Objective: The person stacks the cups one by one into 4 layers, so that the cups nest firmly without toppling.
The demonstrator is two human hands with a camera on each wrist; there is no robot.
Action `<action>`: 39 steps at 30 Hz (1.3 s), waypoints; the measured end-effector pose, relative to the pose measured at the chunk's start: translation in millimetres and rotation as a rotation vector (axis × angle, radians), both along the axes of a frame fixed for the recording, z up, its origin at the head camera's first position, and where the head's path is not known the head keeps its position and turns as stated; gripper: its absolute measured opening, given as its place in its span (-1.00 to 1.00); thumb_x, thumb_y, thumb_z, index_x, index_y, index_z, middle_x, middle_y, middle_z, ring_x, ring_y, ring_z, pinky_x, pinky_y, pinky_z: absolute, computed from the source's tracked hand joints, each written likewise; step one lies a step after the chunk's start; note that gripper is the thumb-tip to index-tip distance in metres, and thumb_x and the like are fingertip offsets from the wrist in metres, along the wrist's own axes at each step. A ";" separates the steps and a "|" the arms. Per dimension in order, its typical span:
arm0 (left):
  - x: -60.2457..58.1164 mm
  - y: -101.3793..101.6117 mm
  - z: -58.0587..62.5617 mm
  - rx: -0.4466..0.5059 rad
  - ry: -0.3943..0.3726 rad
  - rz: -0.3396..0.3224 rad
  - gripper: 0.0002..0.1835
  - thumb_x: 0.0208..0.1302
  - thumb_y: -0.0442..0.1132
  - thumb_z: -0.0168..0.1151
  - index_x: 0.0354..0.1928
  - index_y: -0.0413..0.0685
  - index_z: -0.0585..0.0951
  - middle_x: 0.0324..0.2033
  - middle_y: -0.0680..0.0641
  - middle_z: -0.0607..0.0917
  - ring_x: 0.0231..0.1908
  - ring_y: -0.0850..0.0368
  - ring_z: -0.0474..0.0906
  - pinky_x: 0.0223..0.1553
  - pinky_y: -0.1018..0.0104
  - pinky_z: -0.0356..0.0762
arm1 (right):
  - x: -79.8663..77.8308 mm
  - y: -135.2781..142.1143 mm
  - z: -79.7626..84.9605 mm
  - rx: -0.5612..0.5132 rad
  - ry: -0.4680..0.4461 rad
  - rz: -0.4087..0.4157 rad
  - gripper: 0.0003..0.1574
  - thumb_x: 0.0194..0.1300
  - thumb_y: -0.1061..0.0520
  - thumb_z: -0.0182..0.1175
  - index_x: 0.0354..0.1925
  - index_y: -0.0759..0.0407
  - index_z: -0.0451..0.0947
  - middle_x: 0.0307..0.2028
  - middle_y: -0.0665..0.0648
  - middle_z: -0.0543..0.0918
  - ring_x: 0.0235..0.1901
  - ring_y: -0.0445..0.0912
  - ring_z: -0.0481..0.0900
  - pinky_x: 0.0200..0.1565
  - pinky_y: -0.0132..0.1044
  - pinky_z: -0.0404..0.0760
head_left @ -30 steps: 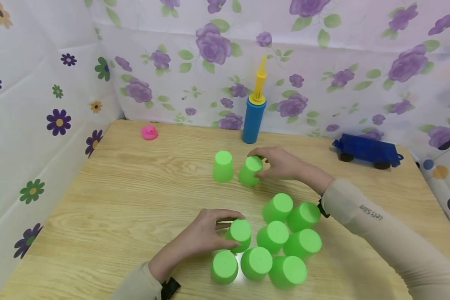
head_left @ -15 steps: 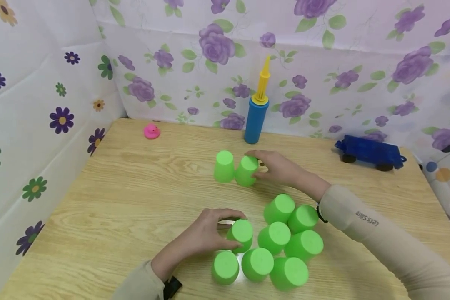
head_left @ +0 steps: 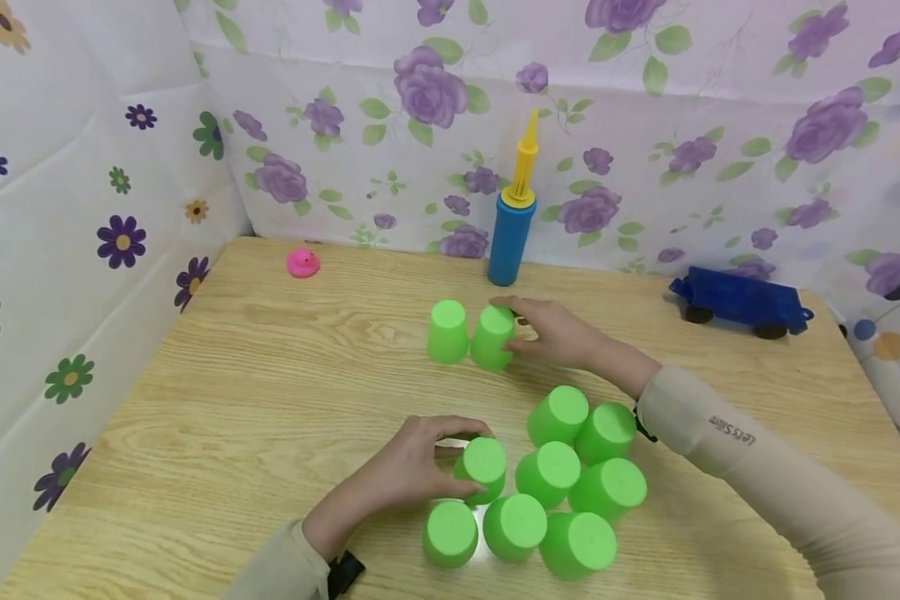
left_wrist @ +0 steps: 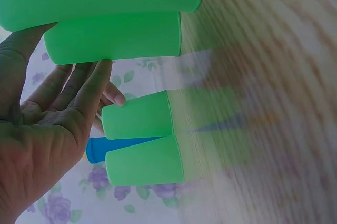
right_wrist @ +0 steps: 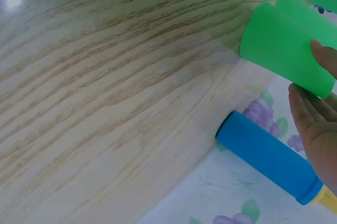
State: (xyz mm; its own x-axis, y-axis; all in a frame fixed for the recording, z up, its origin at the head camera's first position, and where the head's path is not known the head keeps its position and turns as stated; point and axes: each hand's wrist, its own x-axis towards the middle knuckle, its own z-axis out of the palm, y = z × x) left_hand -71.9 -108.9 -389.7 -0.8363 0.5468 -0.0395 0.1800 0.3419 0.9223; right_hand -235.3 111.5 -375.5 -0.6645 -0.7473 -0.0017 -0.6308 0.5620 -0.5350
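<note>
At the right hand (head_left: 558,332) stands an upturned, bright-green cup (head_left: 489,340).

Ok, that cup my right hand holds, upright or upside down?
Upside down: the green cup in your right hand shows its closed base on top.

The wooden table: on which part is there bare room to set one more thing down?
The widest bare patch of the table lies left, between the pink duck and the left hand. A smaller one lies between the blue wagon and the right sleeve. Crowded: eight near green cups, one held by that hand.
</note>
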 end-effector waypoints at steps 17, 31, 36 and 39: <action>-11.2 0.0 1.9 -0.044 0.068 -0.107 -0.48 -0.07 -0.29 0.48 -0.01 0.05 0.52 -0.12 0.16 0.59 -0.03 0.26 0.51 0.01 0.43 0.51 | 15.8 35.1 22.1 0.006 0.020 -0.052 -0.20 0.30 0.01 0.18 0.38 0.16 0.11 0.27 0.23 0.35 0.24 0.09 0.33 0.20 0.04 0.35; -41.4 5.0 44.5 -0.042 0.298 -0.006 -0.47 -0.06 -0.20 0.47 0.01 -0.04 0.52 -0.11 0.07 0.62 -0.06 0.13 0.58 -0.05 0.24 0.58 | 59.6 70.7 23.7 -0.061 0.067 -0.063 -0.34 0.26 0.06 0.22 0.29 0.11 0.30 0.15 0.15 0.51 0.13 -0.01 0.47 0.10 -0.05 0.49; -50.8 18.2 58.5 -0.050 0.380 -0.032 -0.46 -0.04 -0.21 0.46 0.03 -0.11 0.49 -0.09 0.02 0.59 -0.08 0.17 0.56 -0.07 0.33 0.58 | 78.6 81.7 16.5 -0.108 0.031 -0.109 -0.37 0.25 0.00 0.22 0.26 0.08 0.35 0.14 0.13 0.52 0.13 0.00 0.47 0.13 -0.03 0.46; -57.8 24.3 64.0 -0.060 0.416 -0.042 -0.46 -0.03 -0.23 0.45 0.03 -0.15 0.48 -0.10 0.00 0.57 -0.09 0.17 0.55 -0.07 0.40 0.56 | 85.9 85.4 15.5 -0.121 0.007 -0.143 -0.37 0.25 -0.04 0.22 0.25 0.05 0.36 0.14 0.09 0.52 0.13 0.00 0.47 0.13 0.00 0.45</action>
